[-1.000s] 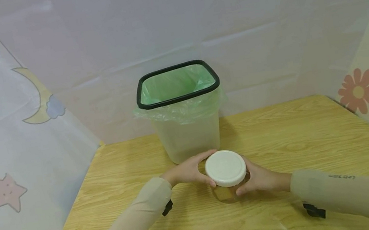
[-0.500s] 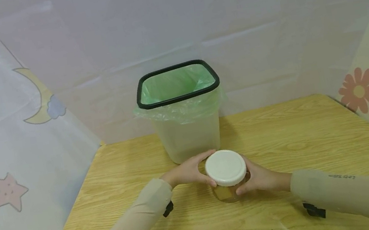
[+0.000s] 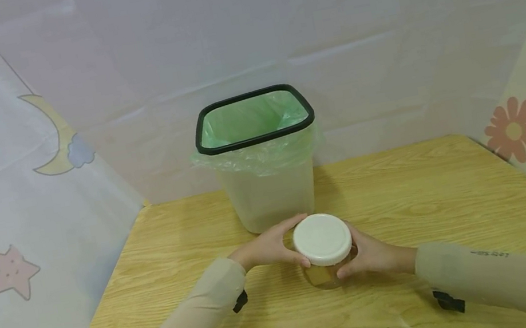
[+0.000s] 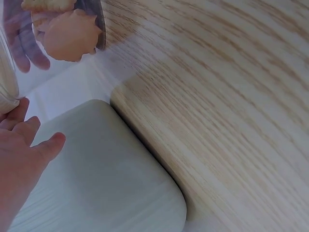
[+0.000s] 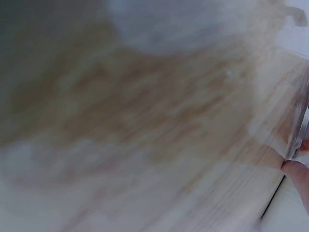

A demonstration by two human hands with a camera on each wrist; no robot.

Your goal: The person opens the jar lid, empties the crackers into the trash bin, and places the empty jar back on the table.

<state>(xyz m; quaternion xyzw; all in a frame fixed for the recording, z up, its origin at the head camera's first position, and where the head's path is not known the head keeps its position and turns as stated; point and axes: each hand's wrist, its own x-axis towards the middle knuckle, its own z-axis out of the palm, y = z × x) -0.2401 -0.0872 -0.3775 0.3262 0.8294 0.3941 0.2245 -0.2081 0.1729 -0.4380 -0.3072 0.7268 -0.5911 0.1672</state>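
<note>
A clear jar (image 3: 320, 276) with a round white lid (image 3: 322, 239) stands upright on the wooden table in the head view. My left hand (image 3: 270, 246) grips the lid's left side, thumb at the near edge and fingers at the far edge. On the right, my right hand (image 3: 376, 253) holds the jar's body below the lid, its thumb in front and the other fingers mostly hidden behind. Through the jar wall, the left wrist view shows scalloped biscuits (image 4: 72, 36) inside. The right wrist view is blurred, with a fingertip (image 5: 297, 175) against the jar's edge.
Right behind the jar stands a pale trash bin (image 3: 270, 194) with a black rim (image 3: 259, 141) and a green bag liner (image 3: 245, 120). The wooden table (image 3: 402, 187) meets a printed cloth wall (image 3: 359, 84) at the back and sides.
Both hands stay on the jar and lid with barely any movement. The whole head view has shifted very slightly.
</note>
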